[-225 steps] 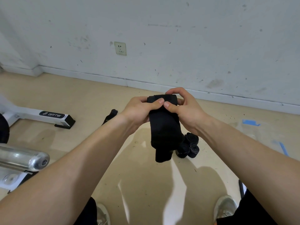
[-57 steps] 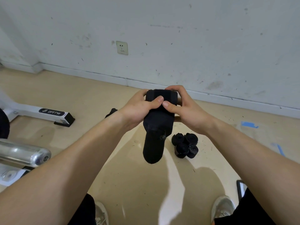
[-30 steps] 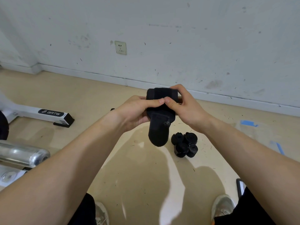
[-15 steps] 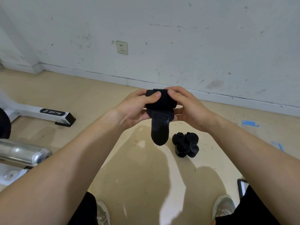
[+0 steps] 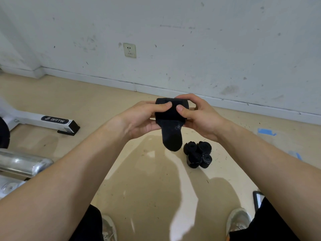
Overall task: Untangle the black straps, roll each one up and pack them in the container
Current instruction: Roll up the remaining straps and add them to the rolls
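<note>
A wide black strap is held in the air between both hands, most of it wound into a roll, with a short rounded tail hanging below. My left hand grips the roll from the left, thumb on top. My right hand grips it from the right, thumb pressing the front. On the floor just below and to the right lies a cluster of several rolled black straps. A faint clear plastic container lies on the floor at the right, hard to make out.
A white machine leg with a black foot and a shiny metal bar stand at the left. The white wall with a socket is close ahead. Blue tape marks the floor at right. My shoes show at the bottom, with a dark flat object nearby.
The hanging tail of the strap has grown shorter as the roll in my hands thickened. Both hands stayed at about the same height.
</note>
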The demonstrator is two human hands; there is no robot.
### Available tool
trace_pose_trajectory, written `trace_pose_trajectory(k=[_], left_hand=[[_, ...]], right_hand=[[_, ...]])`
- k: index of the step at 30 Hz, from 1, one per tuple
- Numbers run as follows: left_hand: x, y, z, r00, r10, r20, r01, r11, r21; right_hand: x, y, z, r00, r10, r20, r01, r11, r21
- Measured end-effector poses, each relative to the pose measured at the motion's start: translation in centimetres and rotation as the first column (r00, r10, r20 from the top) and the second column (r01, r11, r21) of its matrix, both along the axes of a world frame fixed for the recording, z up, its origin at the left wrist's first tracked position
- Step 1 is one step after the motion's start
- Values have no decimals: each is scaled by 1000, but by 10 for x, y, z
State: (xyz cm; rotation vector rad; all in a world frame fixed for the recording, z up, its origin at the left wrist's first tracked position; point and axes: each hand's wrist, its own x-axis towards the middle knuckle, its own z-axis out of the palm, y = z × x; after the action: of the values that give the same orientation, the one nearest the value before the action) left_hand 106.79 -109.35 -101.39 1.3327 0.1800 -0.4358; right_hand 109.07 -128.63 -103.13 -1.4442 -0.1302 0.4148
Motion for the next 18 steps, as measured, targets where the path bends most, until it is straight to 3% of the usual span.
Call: trace_pose_trajectory(k=[8, 12, 15, 18], left_hand=[[4, -3, -6, 996, 85, -34, -84, 996, 25], [6, -2, -5, 991, 126, -38, -125, 992, 28], [7, 2, -3, 982, 184, -51, -182, 983, 32], [11, 10, -3, 963, 261, -65, -259, 965, 45]], right_hand=[[-7, 1, 3, 983, 42, 179, -5, 980, -199], [-10, 1, 5, 979, 59, 195, -2, 960, -281], [-13, 1, 9, 924, 36, 380, 152, 878, -454], [-18, -2, 17, 854, 66, 516, 219, 855, -470]])
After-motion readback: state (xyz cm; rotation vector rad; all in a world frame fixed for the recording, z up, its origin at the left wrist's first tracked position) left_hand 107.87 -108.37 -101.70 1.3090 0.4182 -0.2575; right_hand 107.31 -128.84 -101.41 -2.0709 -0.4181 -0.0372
